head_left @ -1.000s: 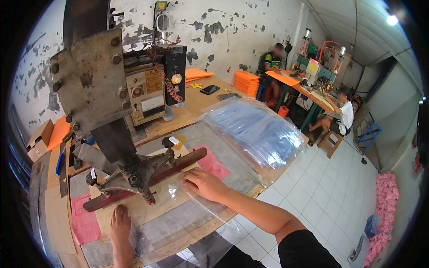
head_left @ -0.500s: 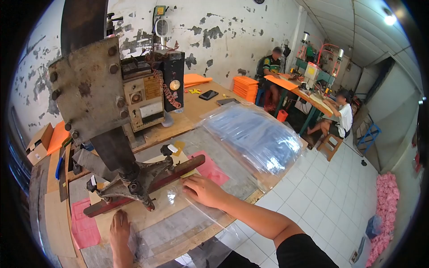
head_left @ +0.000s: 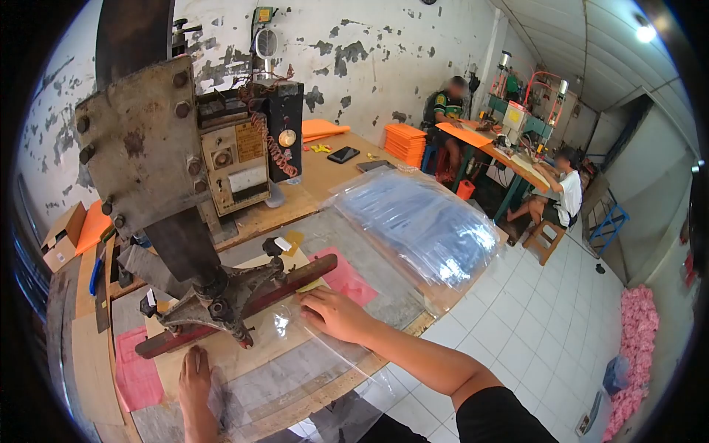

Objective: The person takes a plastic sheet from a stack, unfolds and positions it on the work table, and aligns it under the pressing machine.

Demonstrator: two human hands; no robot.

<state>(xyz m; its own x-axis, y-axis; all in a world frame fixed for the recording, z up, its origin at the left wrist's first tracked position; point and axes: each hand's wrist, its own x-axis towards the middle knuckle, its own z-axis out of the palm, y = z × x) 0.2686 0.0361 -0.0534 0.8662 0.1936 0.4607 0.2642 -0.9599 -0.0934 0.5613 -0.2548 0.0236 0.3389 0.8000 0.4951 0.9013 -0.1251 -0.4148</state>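
A press machine [head_left: 140, 148] carries a long red-brown bar [head_left: 262, 299], which lies low across a tan board [head_left: 258, 347]. Clear plastic sheeting [head_left: 295, 384] covers part of the board and hangs over the table's front edge. My left hand [head_left: 196, 376] lies on the board's left part, just in front of the bar, fingers extended. Near the bar's right end, my right hand [head_left: 332, 314] rests on the plastic with its fingers bent; whether it pinches the sheet is hidden. A small yellow piece [head_left: 310, 286] shows beside its fingertips. Pink sheets [head_left: 347, 279] stick out at both ends of the bar.
A stack of clear plastic sheets [head_left: 417, 221] lies to the right. Behind it are a phone [head_left: 343, 155] and an orange stack [head_left: 405, 145]. Two people sit at a far table [head_left: 517, 166]. Pink bundles [head_left: 634, 354] stand on the floor at right.
The view has shifted slightly, moving the machine a little left in the picture. Both hands keep nearly the same places by the bar. The far seated person at the back has raised their head.
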